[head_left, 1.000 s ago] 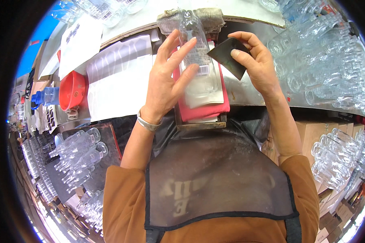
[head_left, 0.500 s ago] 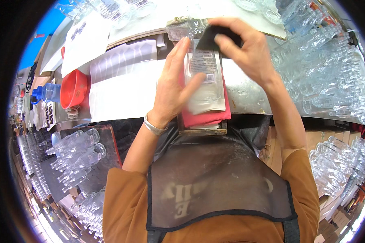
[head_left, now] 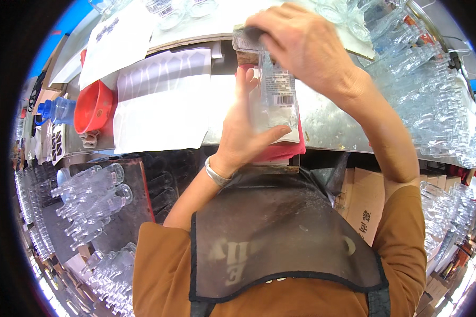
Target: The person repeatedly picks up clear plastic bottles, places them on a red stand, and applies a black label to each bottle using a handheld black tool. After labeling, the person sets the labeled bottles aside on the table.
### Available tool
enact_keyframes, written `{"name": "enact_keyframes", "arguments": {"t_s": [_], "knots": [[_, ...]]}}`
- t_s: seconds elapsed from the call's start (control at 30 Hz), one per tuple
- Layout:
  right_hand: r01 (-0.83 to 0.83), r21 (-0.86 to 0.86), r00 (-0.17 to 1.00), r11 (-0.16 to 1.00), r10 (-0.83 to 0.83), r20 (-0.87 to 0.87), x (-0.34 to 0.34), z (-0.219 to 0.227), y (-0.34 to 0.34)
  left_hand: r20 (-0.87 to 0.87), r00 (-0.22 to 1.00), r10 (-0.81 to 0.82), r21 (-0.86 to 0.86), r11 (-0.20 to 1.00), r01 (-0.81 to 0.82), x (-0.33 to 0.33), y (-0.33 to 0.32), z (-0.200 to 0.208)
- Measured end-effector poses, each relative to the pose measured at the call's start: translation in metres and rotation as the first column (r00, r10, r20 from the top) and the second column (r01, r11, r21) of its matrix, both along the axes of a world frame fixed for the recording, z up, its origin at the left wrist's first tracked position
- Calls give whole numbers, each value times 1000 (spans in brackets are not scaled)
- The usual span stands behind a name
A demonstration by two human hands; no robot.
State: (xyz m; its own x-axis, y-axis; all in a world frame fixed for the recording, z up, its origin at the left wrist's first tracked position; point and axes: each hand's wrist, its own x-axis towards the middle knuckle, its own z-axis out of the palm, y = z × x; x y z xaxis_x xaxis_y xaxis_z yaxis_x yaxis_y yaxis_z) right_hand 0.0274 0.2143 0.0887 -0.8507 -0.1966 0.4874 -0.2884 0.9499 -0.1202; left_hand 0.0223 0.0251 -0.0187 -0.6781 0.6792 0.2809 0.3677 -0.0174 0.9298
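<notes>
A clear glass bottle [head_left: 280, 113] with a printed back label and barcode lies in front of me on white padding over a red cloth [head_left: 302, 141]. My left hand [head_left: 243, 124] rests at the bottle's left side, fingers stretched out and thumb spread over its near end. Closed around a flat black pad [head_left: 254, 34], my right hand [head_left: 308, 50] is above the bottle's far end. Most of the pad is hidden by the fingers. A worn grey cloth [head_left: 240, 41] lies beside it on the wooden support.
Printed white sheets [head_left: 161, 105] lie to the left, near a red bowl [head_left: 94, 108] and a blue-capped plastic jug [head_left: 62, 111]. Many clear bottles [head_left: 423, 95] are stacked at right; more bottles [head_left: 92, 198] lie at lower left. Cardboard [head_left: 360, 203] stands below the bench edge.
My right hand has moved up and left with the black pad, turning it over the bottle's far end. My left hand has slid slightly right and nearer, its thumb lower along the bottle.
</notes>
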Motion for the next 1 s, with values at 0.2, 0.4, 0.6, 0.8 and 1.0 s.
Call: {"name": "enact_keyframes", "arguments": {"t_s": [0.2,0.4,0.6,0.8,1.0], "knots": [[-290,-243,855,926,365,368,52,-2,-31,-277,961,18,-53,998,-34,-8,-5,-5],[-148,-275,989,950,140,-50,45,-27,7,-168,982,-90,-103,992,73,-13,-7,-2],[134,-661,991,739,-95,95,42,-32,44,-258,959,-119,-193,979,69,-16,-14,0],[-128,-695,974,708,222,47,94,-60,14,-189,972,-138,-226,970,93,-21,-17,-3],[205,-849,974,487,-17,225,53,-54,49,-247,950,-192,-226,965,136,-27,-22,4]]}}
